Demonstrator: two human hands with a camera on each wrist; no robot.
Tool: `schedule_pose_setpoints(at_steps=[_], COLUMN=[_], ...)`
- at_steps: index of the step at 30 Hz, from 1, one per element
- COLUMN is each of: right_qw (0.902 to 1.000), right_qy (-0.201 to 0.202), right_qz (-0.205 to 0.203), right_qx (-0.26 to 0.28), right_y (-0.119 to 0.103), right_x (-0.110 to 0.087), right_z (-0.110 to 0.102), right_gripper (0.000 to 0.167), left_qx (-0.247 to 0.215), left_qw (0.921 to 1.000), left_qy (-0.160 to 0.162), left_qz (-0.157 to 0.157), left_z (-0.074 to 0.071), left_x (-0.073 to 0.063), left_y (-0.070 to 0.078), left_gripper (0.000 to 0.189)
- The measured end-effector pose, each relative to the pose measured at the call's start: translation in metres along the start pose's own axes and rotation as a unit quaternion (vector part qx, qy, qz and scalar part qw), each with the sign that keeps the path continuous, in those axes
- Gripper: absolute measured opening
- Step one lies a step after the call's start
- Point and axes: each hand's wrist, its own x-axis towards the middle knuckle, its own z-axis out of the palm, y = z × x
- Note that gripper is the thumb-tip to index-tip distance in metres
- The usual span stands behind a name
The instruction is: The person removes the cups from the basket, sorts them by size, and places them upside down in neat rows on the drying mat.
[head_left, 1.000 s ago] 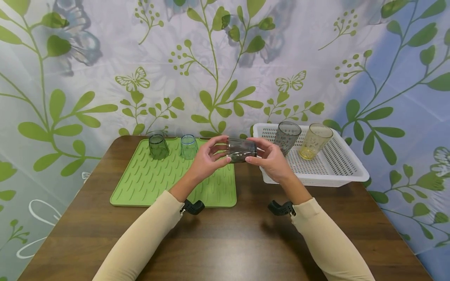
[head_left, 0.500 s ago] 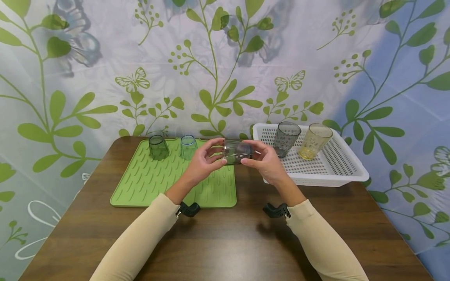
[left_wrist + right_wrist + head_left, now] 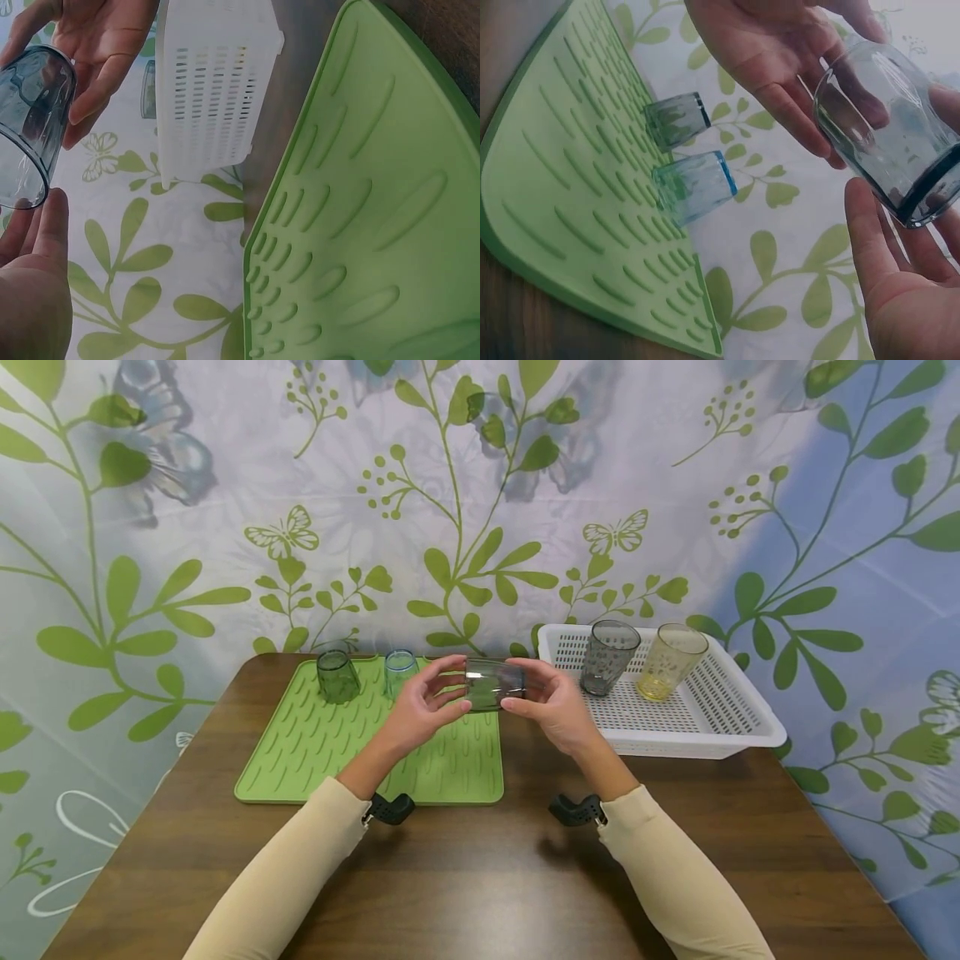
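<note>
A smoky grey drinking glass is held on its side in the air, between both hands. My left hand grips it at the rim end, fingers behind and thumb in front. At the thick-based end, my right hand holds it the same way. The right wrist view shows the clear wall of this glass with its dark base towards the right hand. In the left wrist view the rim of the glass touches the left fingertips.
Behind the left hand, a green drying mat bears a dark green glass and a blue-rimmed glass. At right, a white perforated basket holds a tall grey glass and a yellow glass. A patterned curtain hangs behind the wooden table.
Both hands have shifted left together with the grey glass, from beside the basket to over the mat's right edge. The other glasses stay where they were.
</note>
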Motion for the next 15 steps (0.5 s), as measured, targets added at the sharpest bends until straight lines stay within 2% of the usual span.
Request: schedule_pose_setpoints(at_steps=[10, 15], right_qw=[0.9991, 0.9978], right_qy=[0.042, 0.067], right_qz=[0.000, -0.002], right_qx=[0.010, 0.003], right_y=[0.008, 0.012], right_x=[0.006, 0.009], right_z=[0.014, 0.017], right_gripper=[0.058, 0.062], left_qx=[0.019, 0.054], left_qw=[0.9997, 0.9981], left_qy=[0.015, 0.031], left_qz=[0.010, -0.003], left_z=[-0.013, -0.026], left_x=[-0.008, -0.018], left_y=[-0.002, -0.003], left_gripper=[0.061, 0.062])
